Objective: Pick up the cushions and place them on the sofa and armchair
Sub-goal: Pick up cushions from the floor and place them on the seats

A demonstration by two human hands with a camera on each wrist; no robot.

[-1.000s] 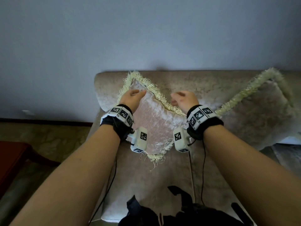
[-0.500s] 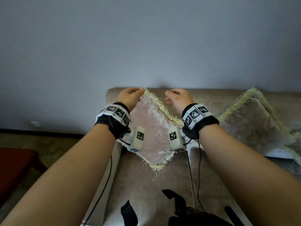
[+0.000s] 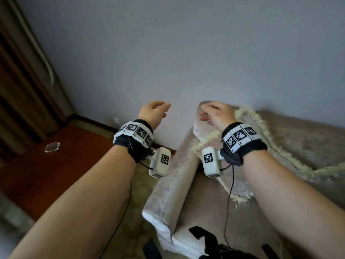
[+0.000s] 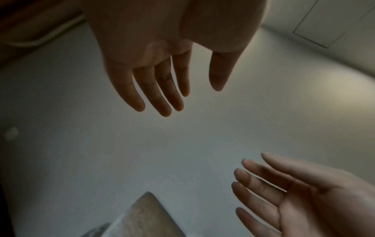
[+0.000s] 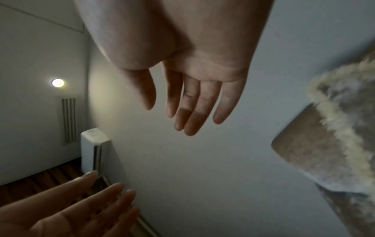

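A pale pink cushion with cream fringe leans in the sofa's left corner, mostly hidden behind my right forearm. A second fringed beige cushion leans against the backrest to its right. My left hand hovers over the floor left of the armrest, fingers straight and empty. Above the sofa back corner, my right hand is also open and holds nothing. In the wrist views the left hand and right hand show bare palms, and a fringed cushion edge lies to the right.
A dark red wooden table with a glass dish stands left of the sofa. A plain wall rises behind it, and brown curtains hang at far left. A black strap lies on the seat's front edge.
Both hands have let go of the pink cushion's top edges and lifted away from it. The head view has swung left, which brings the table and curtains into view.
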